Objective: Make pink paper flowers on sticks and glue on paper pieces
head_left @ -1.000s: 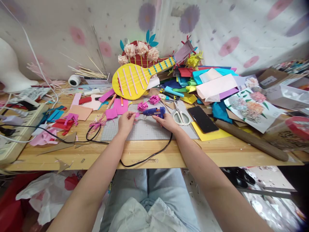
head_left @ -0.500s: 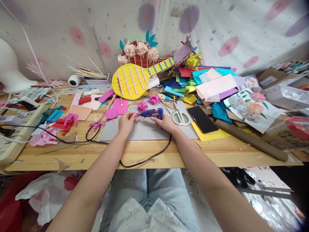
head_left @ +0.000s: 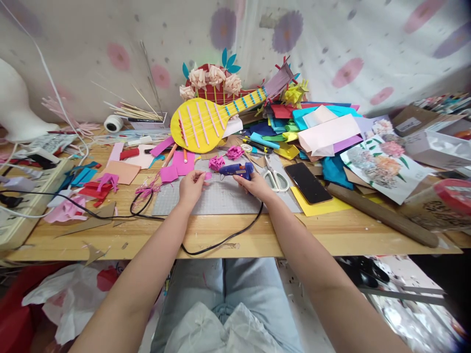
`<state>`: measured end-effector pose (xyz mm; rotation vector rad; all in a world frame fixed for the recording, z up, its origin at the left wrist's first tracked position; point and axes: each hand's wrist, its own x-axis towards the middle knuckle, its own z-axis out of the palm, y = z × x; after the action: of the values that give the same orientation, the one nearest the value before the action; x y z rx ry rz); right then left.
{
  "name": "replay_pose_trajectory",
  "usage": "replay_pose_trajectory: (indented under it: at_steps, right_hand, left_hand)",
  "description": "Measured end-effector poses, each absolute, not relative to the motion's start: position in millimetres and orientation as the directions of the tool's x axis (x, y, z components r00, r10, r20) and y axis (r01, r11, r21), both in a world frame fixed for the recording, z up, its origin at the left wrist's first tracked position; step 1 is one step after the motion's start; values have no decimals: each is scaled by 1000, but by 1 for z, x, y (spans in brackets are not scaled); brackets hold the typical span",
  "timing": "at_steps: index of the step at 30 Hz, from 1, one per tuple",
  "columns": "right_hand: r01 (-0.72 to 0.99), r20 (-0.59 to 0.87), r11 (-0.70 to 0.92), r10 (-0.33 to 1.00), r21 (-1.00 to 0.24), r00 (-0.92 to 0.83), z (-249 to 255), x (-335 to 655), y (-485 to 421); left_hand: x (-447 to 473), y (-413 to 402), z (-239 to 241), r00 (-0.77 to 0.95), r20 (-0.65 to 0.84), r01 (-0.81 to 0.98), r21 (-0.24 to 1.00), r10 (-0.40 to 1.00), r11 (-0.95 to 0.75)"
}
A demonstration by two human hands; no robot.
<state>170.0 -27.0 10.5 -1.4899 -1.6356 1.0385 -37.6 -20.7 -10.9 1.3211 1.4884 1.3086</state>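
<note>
My right hand (head_left: 255,185) is closed round the handle of a blue glue gun (head_left: 236,169), its nozzle pointing left. A black cord (head_left: 221,240) runs from the gun over the table edge. My left hand (head_left: 191,186) pinches a small pink paper piece (head_left: 208,175) just left of the nozzle. Both hands hover over a grey cutting mat (head_left: 217,198) on the wooden table (head_left: 331,230). Two pink paper flowers (head_left: 218,161) lie just beyond the gun.
A yellow paper guitar (head_left: 206,122) leans behind the mat. White scissors (head_left: 274,177) and a black phone (head_left: 307,182) lie to the right, by a heap of coloured paper (head_left: 316,125). A wooden rolling pin (head_left: 382,213) lies at right. Paper scraps and cables cover the left side.
The glue gun's nozzle drew in to the pink piece half a second ago and has now pulled back slightly to the right. My left hand stays nearly still.
</note>
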Motion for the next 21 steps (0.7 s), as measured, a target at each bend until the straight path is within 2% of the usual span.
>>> replay_pose_trajectory:
  at_steps: [7,10,14,16,18,21]
  right_hand:
    - [100,6,10,999,-995,-33,10,175,-22]
    - [-62,-12,-11,1000,-998,18,7,178,-17]
    - [-167,-48,-40,998,-985,45,4,181,-13]
    - [-228,-57,-46,997,-973,42,4,182,-12]
    - [-285,-71,-58,997,-957,35,3,181,-11]
    - [-342,-94,-82,995,-936,21,2,181,-11]
  left_hand:
    - [-40,-18,-9,-219,11,61,998,976,3]
    - [-43,-18,-4,-247,0,-1,1000,969,-1]
    - [-49,-15,10,-291,31,-44,998,956,-46]
    - [-50,-9,20,-284,104,53,994,953,-93]
    - [-51,0,29,-254,243,251,951,936,-179]
    - [-48,15,38,-106,476,593,735,873,-328]
